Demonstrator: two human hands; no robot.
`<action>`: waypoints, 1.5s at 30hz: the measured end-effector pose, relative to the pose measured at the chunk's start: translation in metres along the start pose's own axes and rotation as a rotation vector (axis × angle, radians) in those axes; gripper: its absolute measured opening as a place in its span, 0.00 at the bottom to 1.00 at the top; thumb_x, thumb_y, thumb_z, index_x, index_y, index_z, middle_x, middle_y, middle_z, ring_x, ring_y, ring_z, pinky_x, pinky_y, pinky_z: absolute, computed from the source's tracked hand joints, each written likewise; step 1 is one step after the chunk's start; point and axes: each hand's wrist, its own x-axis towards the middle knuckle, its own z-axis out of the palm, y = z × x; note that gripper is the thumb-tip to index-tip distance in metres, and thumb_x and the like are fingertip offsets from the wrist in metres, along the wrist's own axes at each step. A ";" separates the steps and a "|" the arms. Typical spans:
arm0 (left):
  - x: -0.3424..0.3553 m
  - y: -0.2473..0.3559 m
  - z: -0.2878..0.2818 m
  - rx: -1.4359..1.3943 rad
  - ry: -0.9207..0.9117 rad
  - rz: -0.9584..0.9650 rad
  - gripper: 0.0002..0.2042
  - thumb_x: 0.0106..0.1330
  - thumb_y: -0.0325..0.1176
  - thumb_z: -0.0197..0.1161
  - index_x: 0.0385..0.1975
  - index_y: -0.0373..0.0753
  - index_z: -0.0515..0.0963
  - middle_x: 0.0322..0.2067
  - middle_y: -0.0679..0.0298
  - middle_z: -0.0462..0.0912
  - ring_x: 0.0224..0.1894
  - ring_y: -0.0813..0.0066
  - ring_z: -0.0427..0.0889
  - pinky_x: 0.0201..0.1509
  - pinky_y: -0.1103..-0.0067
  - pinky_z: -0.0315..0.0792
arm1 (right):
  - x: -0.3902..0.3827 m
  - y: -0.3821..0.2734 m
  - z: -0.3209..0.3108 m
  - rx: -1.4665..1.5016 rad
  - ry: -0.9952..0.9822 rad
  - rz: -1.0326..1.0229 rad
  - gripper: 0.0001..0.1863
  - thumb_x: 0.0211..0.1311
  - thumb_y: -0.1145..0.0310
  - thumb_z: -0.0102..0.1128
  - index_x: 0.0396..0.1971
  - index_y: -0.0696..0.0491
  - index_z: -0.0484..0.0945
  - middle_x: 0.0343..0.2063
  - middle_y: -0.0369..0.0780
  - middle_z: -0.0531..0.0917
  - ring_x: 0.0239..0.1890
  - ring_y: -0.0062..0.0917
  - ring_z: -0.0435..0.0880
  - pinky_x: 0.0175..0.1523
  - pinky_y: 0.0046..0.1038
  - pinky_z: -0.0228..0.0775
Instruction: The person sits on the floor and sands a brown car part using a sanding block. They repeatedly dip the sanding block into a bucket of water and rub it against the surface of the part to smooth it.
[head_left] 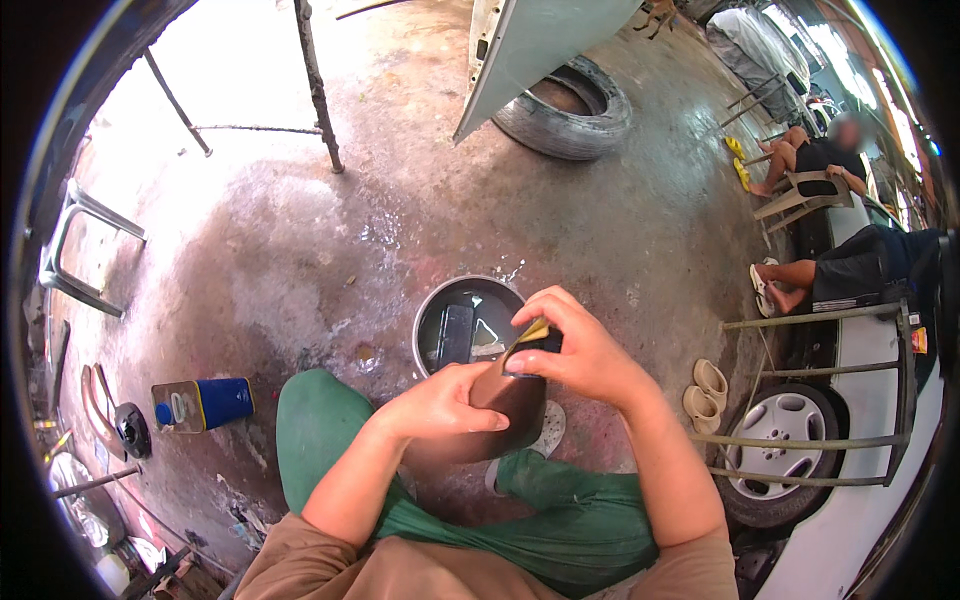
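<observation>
In my left hand (450, 408) is a dark brown, curved, smooth shell-like part (500, 420), tilted above my lap; its exact kind I cannot tell. My right hand (580, 345) pinches a folded sheet, dark on one face and yellow on the other (532, 334), at the upper end of that part. The sheet looks like sandpaper. Just beyond my hands stands a round grey basin (420, 318) with cloudy water. A dark oblong block (456, 335) and a pale scrap (488, 350) lie in it. My hands partly hide the basin's near rim.
A worn tire (570, 115) lies ahead beside a pale panel (530, 50). Left are a blue-and-yellow can (205, 404) and a plastic stool (85, 250). Right are tan clogs (705, 392), a metal rack (800, 440) and a car wheel (780, 445). Two people sit at the far right.
</observation>
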 end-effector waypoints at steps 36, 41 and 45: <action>-0.026 0.024 -0.042 -0.026 0.176 -0.063 0.35 0.49 0.30 0.79 0.61 0.32 0.73 0.47 0.64 0.81 0.51 0.74 0.77 0.60 0.75 0.69 | -0.006 0.002 -0.024 -0.435 0.025 -0.019 0.24 0.53 0.52 0.74 0.46 0.49 0.83 0.46 0.37 0.81 0.47 0.39 0.84 0.49 0.37 0.76; -0.015 -0.026 -0.044 -0.212 0.463 0.084 0.32 0.52 0.24 0.72 0.61 0.32 0.72 0.53 0.62 0.78 0.57 0.72 0.75 0.64 0.74 0.66 | 0.012 0.009 -0.012 -0.458 0.373 -0.153 0.25 0.56 0.55 0.73 0.51 0.50 0.79 0.50 0.38 0.79 0.48 0.40 0.83 0.50 0.39 0.77; 0.010 -0.021 -0.029 -0.376 0.535 0.366 0.32 0.54 0.28 0.65 0.63 0.30 0.70 0.61 0.57 0.75 0.65 0.65 0.71 0.73 0.70 0.59 | 0.016 0.010 -0.008 -0.416 0.577 -0.099 0.20 0.59 0.62 0.70 0.48 0.53 0.76 0.47 0.40 0.79 0.47 0.42 0.83 0.48 0.40 0.76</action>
